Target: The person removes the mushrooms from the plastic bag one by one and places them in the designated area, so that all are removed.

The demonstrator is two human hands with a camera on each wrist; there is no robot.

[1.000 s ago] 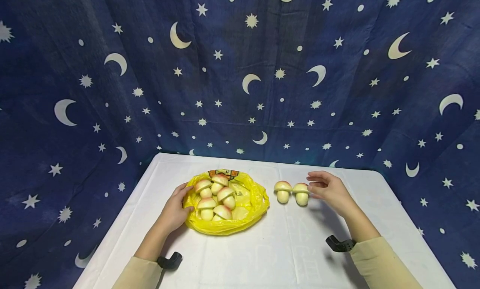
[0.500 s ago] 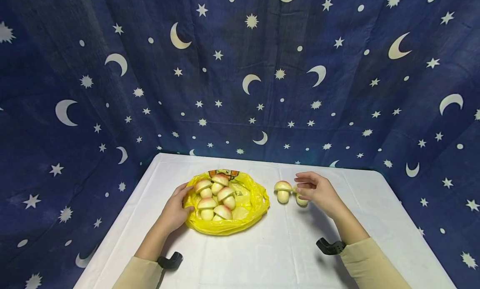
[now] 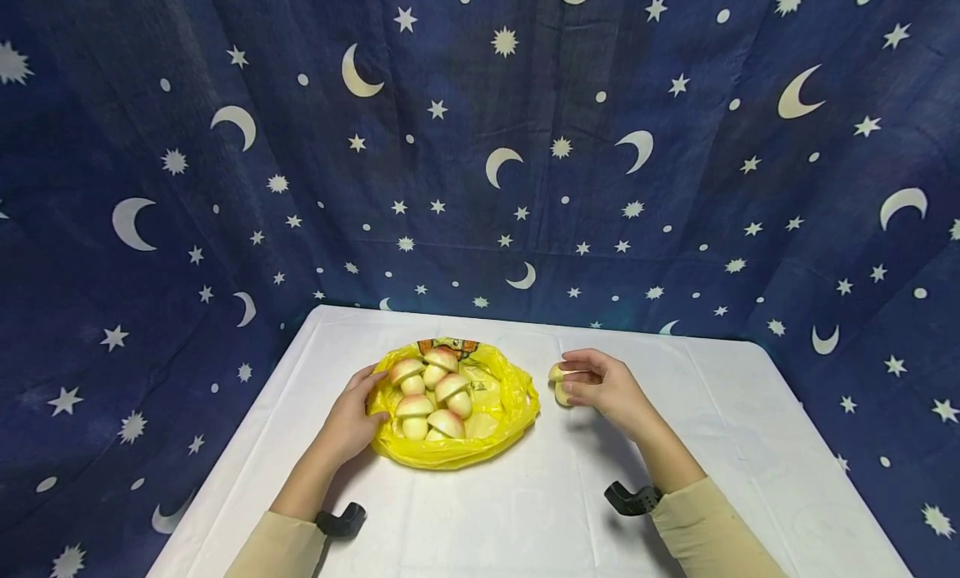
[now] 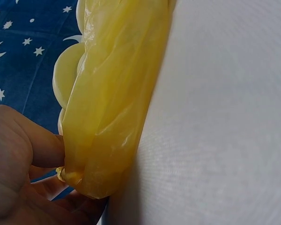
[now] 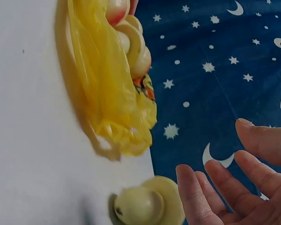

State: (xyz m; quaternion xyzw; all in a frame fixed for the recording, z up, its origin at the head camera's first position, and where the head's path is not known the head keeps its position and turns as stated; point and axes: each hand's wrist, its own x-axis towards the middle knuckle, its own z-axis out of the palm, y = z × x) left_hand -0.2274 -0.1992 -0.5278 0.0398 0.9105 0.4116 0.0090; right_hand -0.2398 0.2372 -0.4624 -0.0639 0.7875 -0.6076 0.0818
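Observation:
My left hand pinches the left rim of a yellow plastic bag, its thumb and fingers on either side of the film. Inside the bag lie several toy mushrooms with cream stems and reddish caps. To the right of the bag, my right hand hovers with spread, slightly bent fingers over a loose mushroom, partly covering it. The right wrist view shows this mushroom just beside the fingertips, with nothing between thumb and fingers. A second loose mushroom is hidden behind the right hand.
A white cloth covers the table. Behind and around it hangs a dark blue curtain with moons and stars. Black camera mounts sit on both wrists.
My right hand has moved left, passing over the right loose mushroom to the left one. The left hand stays on the bag, and the mushrooms in it have not moved.

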